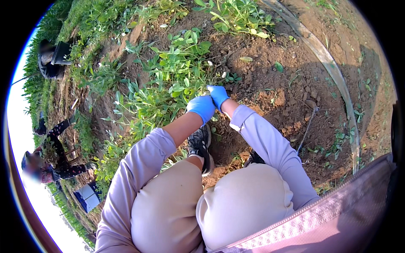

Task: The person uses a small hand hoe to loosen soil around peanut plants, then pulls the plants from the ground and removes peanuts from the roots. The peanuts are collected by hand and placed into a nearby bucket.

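Note:
Both my hands wear blue gloves and meet at the lower right edge of a clump of green peanut plants point(179, 86). My left hand point(201, 108) is closed against the stems, its fingertips turned away from view. Just beside it and slightly farther out, my right hand point(218, 96) is closed in a pinch. A small pale bit shows at its fingertips, too small to name. Close by lie a whitish pod point(224, 74) and another pale pod point(210, 63) among the stems.
Brown clumpy soil point(270, 80) spreads right of the plants. A long pale strip point(329, 63) curves along the far right. My black shoe point(199, 143) stands beneath my left arm. At left are a person in dark patterned clothes point(59, 156), a blue-white container point(87, 197) and a black bucket point(61, 53).

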`<state>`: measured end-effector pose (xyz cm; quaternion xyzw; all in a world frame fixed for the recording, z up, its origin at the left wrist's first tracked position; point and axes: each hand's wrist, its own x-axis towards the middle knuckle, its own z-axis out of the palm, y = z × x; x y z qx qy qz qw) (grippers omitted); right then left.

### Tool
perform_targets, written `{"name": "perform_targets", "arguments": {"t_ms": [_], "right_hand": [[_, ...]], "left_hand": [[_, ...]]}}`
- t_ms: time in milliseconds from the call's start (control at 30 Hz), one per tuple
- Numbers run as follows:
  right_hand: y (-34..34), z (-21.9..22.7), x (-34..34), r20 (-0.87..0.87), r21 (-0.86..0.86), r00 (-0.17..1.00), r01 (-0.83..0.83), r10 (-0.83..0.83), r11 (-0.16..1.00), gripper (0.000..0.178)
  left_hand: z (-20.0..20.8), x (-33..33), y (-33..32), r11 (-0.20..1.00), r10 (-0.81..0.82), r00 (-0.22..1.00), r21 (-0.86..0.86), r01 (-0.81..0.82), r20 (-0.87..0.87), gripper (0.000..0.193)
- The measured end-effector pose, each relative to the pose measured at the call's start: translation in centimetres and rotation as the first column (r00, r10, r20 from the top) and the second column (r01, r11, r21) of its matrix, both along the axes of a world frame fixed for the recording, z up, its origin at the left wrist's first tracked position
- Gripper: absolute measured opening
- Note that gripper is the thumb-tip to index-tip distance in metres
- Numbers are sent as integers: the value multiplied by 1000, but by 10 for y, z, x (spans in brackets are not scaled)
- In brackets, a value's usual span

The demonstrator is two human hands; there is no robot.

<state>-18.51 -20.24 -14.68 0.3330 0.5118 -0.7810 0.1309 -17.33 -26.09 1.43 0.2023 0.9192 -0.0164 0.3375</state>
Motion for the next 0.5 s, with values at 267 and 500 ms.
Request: {"name": "perform_targets", "arguments": {"t_ms": [267, 500], "right_hand": [[20, 63, 76, 15, 24, 996, -83, 82, 996, 42], [39, 75, 81, -18, 130, 980, -195, 199, 972, 38]], "left_hand": [[24, 64, -3, 993, -103, 992, 69, 98, 74, 30], [30, 53, -1, 974, -195, 951, 163, 158, 242, 52]]}}
